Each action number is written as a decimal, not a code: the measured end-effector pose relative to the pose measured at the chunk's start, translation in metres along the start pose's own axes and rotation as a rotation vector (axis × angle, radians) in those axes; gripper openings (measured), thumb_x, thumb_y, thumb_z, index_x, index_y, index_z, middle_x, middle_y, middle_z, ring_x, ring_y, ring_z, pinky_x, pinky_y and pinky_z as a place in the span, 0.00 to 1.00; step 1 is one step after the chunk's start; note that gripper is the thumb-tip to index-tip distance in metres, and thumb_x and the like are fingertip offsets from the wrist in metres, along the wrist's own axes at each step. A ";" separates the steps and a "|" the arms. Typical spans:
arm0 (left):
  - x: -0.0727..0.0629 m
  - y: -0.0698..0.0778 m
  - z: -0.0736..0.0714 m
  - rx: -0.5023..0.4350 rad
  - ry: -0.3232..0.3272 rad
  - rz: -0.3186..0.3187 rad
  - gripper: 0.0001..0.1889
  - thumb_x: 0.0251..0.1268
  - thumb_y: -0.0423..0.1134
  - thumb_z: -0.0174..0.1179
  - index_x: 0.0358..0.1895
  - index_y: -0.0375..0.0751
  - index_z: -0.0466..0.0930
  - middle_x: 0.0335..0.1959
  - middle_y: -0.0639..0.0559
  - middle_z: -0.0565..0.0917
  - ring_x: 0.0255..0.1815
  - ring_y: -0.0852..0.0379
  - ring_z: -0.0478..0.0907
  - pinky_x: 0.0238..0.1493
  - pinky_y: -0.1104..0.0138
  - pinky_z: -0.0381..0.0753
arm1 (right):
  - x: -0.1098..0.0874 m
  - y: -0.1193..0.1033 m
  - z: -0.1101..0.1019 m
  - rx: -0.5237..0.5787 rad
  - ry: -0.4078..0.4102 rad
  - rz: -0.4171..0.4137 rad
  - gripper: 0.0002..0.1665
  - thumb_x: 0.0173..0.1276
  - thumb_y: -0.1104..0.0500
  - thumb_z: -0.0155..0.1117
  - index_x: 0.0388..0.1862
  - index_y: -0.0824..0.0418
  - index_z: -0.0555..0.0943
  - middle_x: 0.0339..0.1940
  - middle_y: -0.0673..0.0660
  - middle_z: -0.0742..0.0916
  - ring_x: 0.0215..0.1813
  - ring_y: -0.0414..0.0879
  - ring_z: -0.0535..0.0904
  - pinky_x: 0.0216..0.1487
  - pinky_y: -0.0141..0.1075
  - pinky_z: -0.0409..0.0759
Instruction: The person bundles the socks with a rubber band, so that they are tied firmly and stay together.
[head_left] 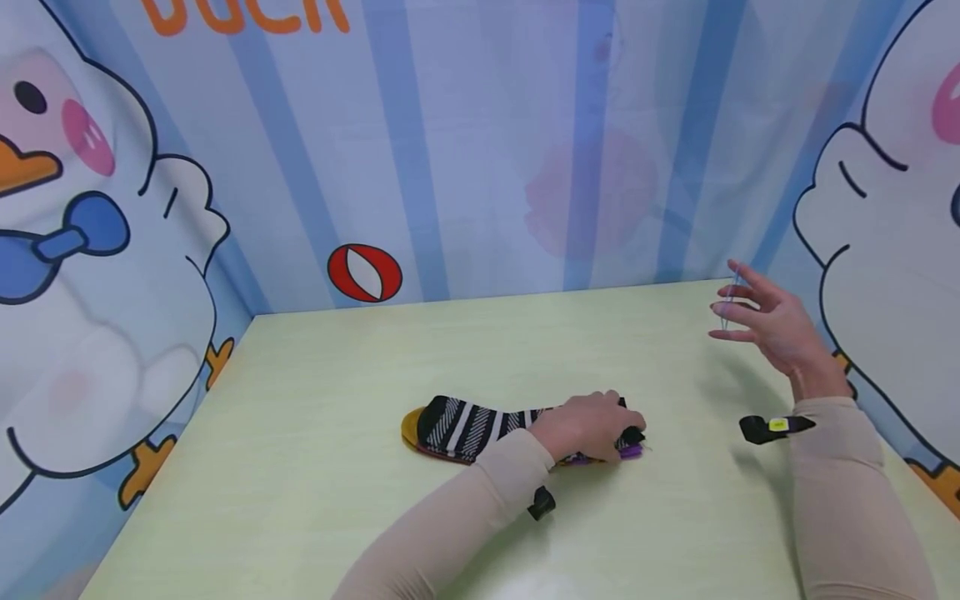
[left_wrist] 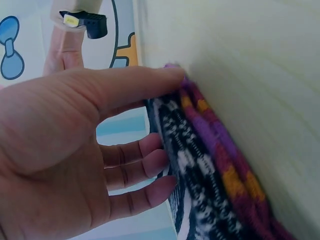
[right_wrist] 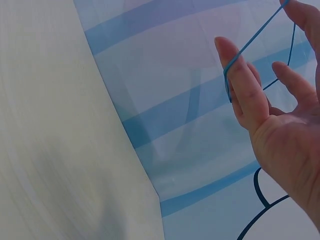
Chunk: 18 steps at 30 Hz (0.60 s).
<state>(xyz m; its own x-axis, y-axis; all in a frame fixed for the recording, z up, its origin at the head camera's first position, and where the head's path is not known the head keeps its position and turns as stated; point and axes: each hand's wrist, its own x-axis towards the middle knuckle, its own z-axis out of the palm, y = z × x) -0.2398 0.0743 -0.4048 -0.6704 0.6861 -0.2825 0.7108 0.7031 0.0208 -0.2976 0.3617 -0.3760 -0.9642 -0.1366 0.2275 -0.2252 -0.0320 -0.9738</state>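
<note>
A flat stack of socks lies on the table, with a black-and-white patterned sock point(head_left: 480, 429) on top. A mustard toe point(head_left: 409, 427) sticks out beneath it at the left end. My left hand point(head_left: 588, 427) grips the stack's right end. In the left wrist view, the thumb lies over the edge of a purple, maroon and yellow sock point(left_wrist: 231, 177), and the fingertips touch the black-and-white one. Raised above the table at the right, my right hand point(head_left: 780, 329) has its fingers spread inside a thin blue rubber band point(right_wrist: 257, 34), stretched between them.
The pale table point(head_left: 300, 500) meets a blue striped backdrop point(head_left: 480, 167) along its far edge. Printed cartoon ducks cover the left and right side panels. A dark wrist-camera mount point(head_left: 772, 427) sits by the right cuff.
</note>
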 end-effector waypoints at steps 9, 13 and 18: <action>0.000 0.009 0.007 0.102 0.033 0.002 0.22 0.73 0.47 0.58 0.68 0.65 0.72 0.61 0.53 0.71 0.52 0.59 0.70 0.42 0.69 0.74 | 0.003 0.004 0.001 -0.075 -0.027 0.022 0.41 0.71 0.69 0.62 0.80 0.52 0.61 0.52 0.54 0.75 0.52 0.41 0.80 0.39 0.41 0.85; -0.001 0.010 0.009 0.091 0.060 -0.002 0.19 0.74 0.49 0.56 0.66 0.64 0.72 0.59 0.53 0.72 0.51 0.59 0.71 0.44 0.68 0.74 | 0.004 0.006 0.001 -0.088 -0.023 0.028 0.41 0.71 0.69 0.62 0.80 0.52 0.61 0.52 0.53 0.76 0.51 0.40 0.80 0.39 0.41 0.86; 0.000 0.012 0.014 0.107 0.099 -0.012 0.17 0.75 0.53 0.54 0.62 0.61 0.72 0.55 0.53 0.73 0.49 0.59 0.72 0.44 0.67 0.76 | 0.004 0.008 0.001 -0.113 -0.018 0.035 0.41 0.71 0.68 0.63 0.80 0.51 0.61 0.52 0.53 0.75 0.51 0.40 0.80 0.38 0.40 0.85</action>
<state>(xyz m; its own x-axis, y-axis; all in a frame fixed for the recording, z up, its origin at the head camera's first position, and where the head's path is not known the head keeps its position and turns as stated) -0.2285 0.0800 -0.4179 -0.6932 0.6963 -0.1860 0.7174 0.6914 -0.0856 -0.3029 0.3600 -0.3834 -0.9693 -0.1535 0.1922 -0.2068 0.0852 -0.9747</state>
